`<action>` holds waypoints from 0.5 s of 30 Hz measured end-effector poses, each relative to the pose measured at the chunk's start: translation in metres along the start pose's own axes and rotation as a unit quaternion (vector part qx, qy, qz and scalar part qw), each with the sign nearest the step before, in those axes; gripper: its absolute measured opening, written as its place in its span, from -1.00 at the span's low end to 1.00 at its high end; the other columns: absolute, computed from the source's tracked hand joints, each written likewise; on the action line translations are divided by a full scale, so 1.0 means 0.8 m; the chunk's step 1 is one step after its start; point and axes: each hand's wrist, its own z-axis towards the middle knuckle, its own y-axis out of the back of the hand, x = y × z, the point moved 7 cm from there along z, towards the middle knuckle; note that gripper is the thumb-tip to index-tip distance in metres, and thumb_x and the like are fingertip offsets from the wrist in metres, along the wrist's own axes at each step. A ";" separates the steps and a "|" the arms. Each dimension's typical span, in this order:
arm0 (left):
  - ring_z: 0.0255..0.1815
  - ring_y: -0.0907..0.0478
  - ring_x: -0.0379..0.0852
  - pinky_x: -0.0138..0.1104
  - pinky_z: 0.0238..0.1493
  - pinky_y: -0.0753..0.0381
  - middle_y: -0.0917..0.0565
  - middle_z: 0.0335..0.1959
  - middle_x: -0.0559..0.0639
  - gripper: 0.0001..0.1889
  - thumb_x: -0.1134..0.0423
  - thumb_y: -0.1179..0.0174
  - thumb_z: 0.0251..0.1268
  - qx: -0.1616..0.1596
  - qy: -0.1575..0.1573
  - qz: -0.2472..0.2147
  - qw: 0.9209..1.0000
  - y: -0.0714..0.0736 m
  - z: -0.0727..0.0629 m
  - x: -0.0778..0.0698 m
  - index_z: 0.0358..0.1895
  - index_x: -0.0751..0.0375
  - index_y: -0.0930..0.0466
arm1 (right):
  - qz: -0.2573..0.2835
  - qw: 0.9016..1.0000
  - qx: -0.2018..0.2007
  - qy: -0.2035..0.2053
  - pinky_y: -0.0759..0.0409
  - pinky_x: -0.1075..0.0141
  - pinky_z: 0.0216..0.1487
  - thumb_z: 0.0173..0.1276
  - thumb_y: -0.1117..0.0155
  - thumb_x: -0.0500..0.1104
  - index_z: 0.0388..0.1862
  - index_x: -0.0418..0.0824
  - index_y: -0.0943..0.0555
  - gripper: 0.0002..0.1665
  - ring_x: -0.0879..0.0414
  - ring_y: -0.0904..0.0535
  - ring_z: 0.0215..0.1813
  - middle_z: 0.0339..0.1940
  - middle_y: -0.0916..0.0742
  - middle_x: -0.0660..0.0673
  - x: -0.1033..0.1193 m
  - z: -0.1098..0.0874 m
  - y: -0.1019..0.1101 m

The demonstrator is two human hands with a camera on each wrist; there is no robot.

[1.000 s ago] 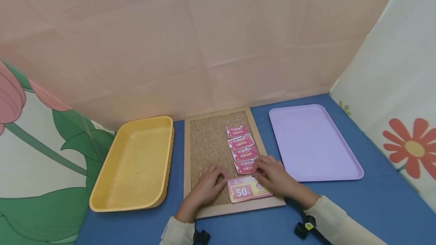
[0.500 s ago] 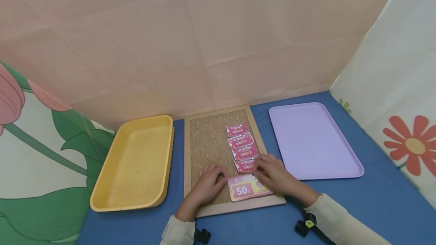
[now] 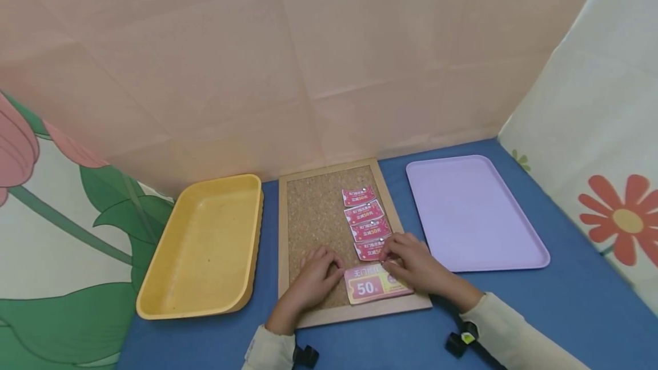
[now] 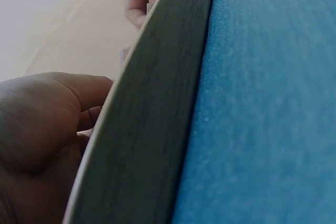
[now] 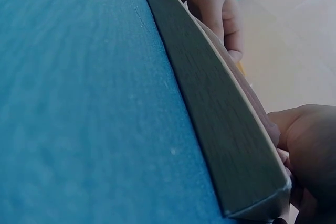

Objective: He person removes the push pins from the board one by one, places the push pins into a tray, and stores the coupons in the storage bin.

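Note:
A cork board (image 3: pixel 316 210) with a wooden frame lies on the blue table. Down its right side runs a column of several small red coupons (image 3: pixel 364 214), each with a pin near its top edge. Below them lies a larger pink and yellow coupon (image 3: pixel 366 288) marked 50, overlapping the frame's lower edge. My left hand (image 3: pixel 315 280) pinches its upper left corner between thumb and finger. The right hand (image 3: pixel 413 267) has thumb and fingertips together at its upper edge, gripping it there and covering its right part. Whether a pin sits between those fingertips is hidden.
A deep yellow tray (image 3: pixel 205 250) stands left of the board. On the right is a flat lilac tray (image 3: pixel 478 216). A beige sheet (image 3: pixel 308 73) hangs behind the table, with flower-printed cloth at both sides. Both wrists wear black camera straps.
Both hands stay almost exactly where they were on the board. Only a slight shift of the head view shows; the coupons and trays have not moved.

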 end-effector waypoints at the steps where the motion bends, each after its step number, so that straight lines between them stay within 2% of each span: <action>1: -0.07 -0.30 -0.20 -0.11 0.05 -0.17 -0.40 -0.24 -0.28 -0.96 0.06 -0.14 0.43 -0.001 -0.001 0.001 1.000 0.000 0.000 0.000 -0.23 -0.16 -0.52 | 0.001 1.000 0.000 0.004 -0.25 0.11 -0.07 0.28 -0.39 -0.11 -0.25 0.20 -0.58 -0.81 0.20 -0.32 -0.05 -0.13 -0.54 0.27 0.001 0.000 0.000; 8: -0.03 -0.31 -0.22 -0.09 0.11 -0.16 -0.41 -0.21 -0.30 -0.96 0.04 -0.13 0.43 0.000 -0.008 0.006 1.000 -0.002 0.001 0.002 -0.23 -0.18 -0.52 | -0.020 1.000 0.003 0.019 -0.21 0.14 -0.12 0.27 -0.40 -0.10 -0.24 0.23 -0.58 -0.78 0.19 -0.37 -0.02 -0.16 -0.56 0.29 0.005 0.001 0.006; 15: -0.02 -0.31 -0.21 -0.10 0.08 -0.18 -0.42 -0.19 -0.29 -0.95 0.05 -0.12 0.44 0.000 -0.007 0.000 1.000 -0.001 0.000 0.002 -0.23 -0.17 -0.52 | -0.040 0.998 0.035 0.018 -0.15 0.18 -0.19 0.22 -0.44 -0.05 -0.30 0.21 -0.55 -0.79 0.22 -0.35 -0.12 -0.35 -0.54 0.31 0.007 0.011 0.009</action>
